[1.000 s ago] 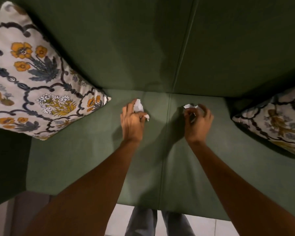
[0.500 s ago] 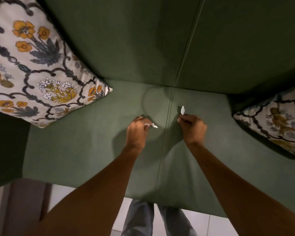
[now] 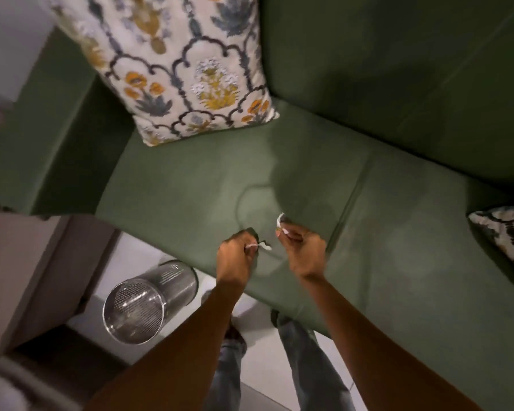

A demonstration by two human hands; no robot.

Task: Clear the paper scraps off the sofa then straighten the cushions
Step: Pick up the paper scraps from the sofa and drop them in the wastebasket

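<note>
My left hand (image 3: 237, 256) is closed on a small white paper scrap (image 3: 261, 246) that pokes out past the fingers, over the front edge of the green sofa seat (image 3: 190, 188). Just to its right, my right hand (image 3: 304, 251) grips another white scrap (image 3: 279, 221) between the fingertips. A floral cushion (image 3: 178, 69) leans tilted against the sofa's left corner. The corner of a second floral cushion (image 3: 508, 229) shows at the right edge. No loose scraps show on the seat.
A round metal mesh bin (image 3: 143, 304) stands on the pale floor to the left of my legs, in front of the sofa. The sofa's left armrest (image 3: 42, 137) rises beside it. A grey object sits at the bottom left corner.
Both hands have drawn back from the rear of the seat to its front edge with the scraps in them. My view has swung left, and the bin has come into sight.
</note>
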